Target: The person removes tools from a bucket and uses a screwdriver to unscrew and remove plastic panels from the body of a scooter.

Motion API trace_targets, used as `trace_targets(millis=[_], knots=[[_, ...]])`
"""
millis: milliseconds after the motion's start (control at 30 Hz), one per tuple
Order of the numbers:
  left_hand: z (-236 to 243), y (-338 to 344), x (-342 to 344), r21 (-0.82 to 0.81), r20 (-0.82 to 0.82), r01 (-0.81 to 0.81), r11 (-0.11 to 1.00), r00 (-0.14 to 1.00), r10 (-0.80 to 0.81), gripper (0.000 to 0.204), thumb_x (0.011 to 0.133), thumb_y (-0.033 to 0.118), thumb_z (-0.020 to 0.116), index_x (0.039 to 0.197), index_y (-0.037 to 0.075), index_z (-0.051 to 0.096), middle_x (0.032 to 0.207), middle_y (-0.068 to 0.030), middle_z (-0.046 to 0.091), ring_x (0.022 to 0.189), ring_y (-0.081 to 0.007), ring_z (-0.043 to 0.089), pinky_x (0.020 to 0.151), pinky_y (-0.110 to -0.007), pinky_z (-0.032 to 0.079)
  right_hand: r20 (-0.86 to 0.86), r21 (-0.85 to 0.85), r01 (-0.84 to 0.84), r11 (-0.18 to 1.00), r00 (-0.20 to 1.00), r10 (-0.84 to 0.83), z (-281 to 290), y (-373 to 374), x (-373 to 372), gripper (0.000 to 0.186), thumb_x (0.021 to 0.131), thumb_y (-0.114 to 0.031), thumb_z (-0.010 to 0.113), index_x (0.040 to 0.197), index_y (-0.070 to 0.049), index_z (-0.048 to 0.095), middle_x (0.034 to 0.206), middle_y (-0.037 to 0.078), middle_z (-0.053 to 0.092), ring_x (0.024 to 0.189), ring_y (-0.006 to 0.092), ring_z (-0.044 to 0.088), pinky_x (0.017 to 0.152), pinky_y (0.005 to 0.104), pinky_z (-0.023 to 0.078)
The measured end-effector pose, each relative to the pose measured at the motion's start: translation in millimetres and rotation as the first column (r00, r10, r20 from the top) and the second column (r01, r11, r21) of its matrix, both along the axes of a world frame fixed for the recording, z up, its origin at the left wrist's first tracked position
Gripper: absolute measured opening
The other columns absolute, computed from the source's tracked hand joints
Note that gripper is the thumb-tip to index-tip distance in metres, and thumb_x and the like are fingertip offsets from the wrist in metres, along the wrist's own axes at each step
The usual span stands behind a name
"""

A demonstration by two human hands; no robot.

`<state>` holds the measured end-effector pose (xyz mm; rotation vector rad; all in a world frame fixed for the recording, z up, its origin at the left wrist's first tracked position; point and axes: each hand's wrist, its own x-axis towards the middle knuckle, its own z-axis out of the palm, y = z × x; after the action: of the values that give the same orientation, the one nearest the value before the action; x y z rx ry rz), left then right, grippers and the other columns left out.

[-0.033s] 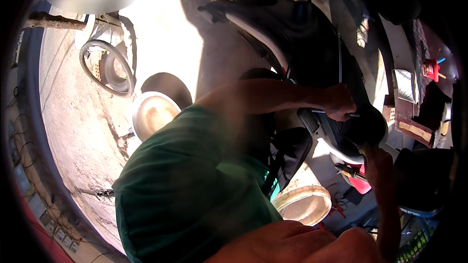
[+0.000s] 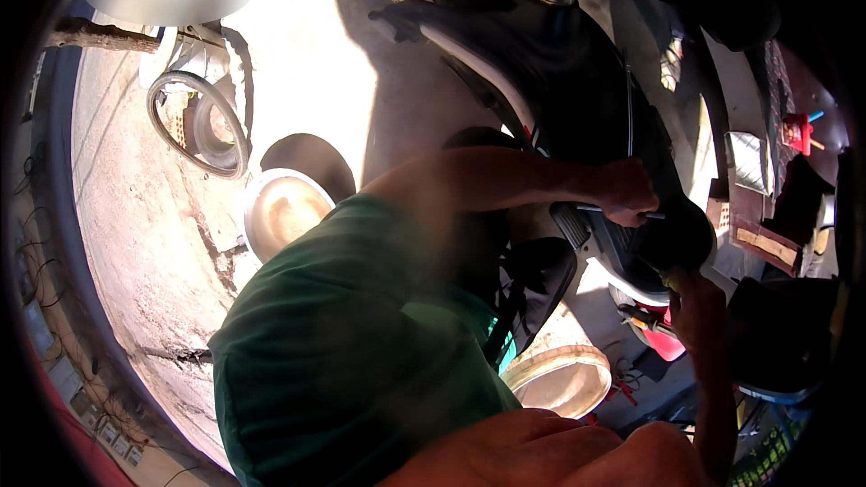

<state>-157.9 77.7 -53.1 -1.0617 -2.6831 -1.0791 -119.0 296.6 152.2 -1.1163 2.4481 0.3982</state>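
Observation:
A dark motor scooter with white trim lies across the upper middle and right of the view. My left hand is closed over its ridged footboard, around the crossbar of what looks like a T-handle wrench. Its thin silver shaft runs up from the fist along the scooter, and the bar's ends stick out on both sides. Lower right, my right hand reaches up to the scooter's dark rounded end. Its fingers are bent around a small yellowish part in shadow that I cannot make out.
A pale round basin stands on the left floor, and a tire leans beyond it. Below the scooter are a bucket and a red part. A red container with tools stands at the far right.

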Motion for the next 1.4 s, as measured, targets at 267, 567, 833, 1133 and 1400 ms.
trace_targets(millis=[267,567,833,1133,1400], knots=[[0.5,-1.8,2.3,0.002,-0.007,-0.006,1.000,1.000,0.006,0.027,0.082,0.033,0.059,0.080,0.010,0.073,0.078,-0.0123,0.073,0.079,-0.0362,0.073,0.076,-0.050,0.057,0.515,0.188,0.943,0.273,0.142,-0.845,-7.0,14.1,-24.8,0.035,0.091,-0.039,0.071,0.105,-0.007,0.076,0.090,0.005,0.073,0.064,0.0119,0.065,0.048,0.0279,0.046],[-1.1,3.3,0.1,-0.050,0.039,0.037,0.998,0.999,-0.036,0.030,0.085,0.038,0.061,0.092,0.013,0.075,0.089,-0.0109,0.075,0.089,-0.0338,0.073,0.081,-0.048,0.056,0.034,0.036,0.078,0.996,0.996,-0.079,-7.8,27.0,2.9,0.033,0.083,-0.017,0.080,0.108,-0.001,0.066,0.088,0.021,0.069,0.088,0.0428,0.066,0.076,0.0510,0.053],[-2.9,3.6,-0.3,-0.047,0.048,0.027,0.999,0.999,-0.025,0.030,0.083,0.037,0.061,0.092,0.012,0.075,0.087,-0.0125,0.075,0.089,-0.0335,0.074,0.080,-0.050,0.055,0.240,-0.181,0.508,0.842,0.854,-0.463,-0.7,10.6,8.2,0.024,0.091,-0.021,0.074,0.107,-0.003,0.072,0.093,0.016,0.072,0.077,0.0328,0.074,0.070,0.0443,0.058],[0.2,4.8,-2.8,-0.064,0.072,0.033,0.997,0.997,-0.029,0.027,0.086,0.037,0.067,0.088,0.011,0.074,0.080,-0.0119,0.074,0.081,-0.0329,0.074,0.078,-0.048,0.056,0.117,0.063,0.266,0.962,0.955,-0.272,0.5,30.0,-3.2,0.020,0.091,-0.014,0.068,0.104,0.001,0.070,0.085,0.020,0.072,0.073,0.0350,0.071,0.072,0.0489,0.056],[6.8,1.9,-3.4,-0.072,0.046,0.054,0.996,0.998,-0.051,0.031,0.087,0.040,0.068,0.089,0.010,0.071,0.083,-0.0110,0.074,0.084,-0.0335,0.074,0.081,-0.050,0.055,0.104,-0.222,0.325,0.919,0.945,-0.309,0.1,19.0,12.8,0.030,0.090,-0.026,0.076,0.112,-0.006,0.072,0.089,0.018,0.073,0.071,0.0266,0.071,0.064,0.0390,0.056]])
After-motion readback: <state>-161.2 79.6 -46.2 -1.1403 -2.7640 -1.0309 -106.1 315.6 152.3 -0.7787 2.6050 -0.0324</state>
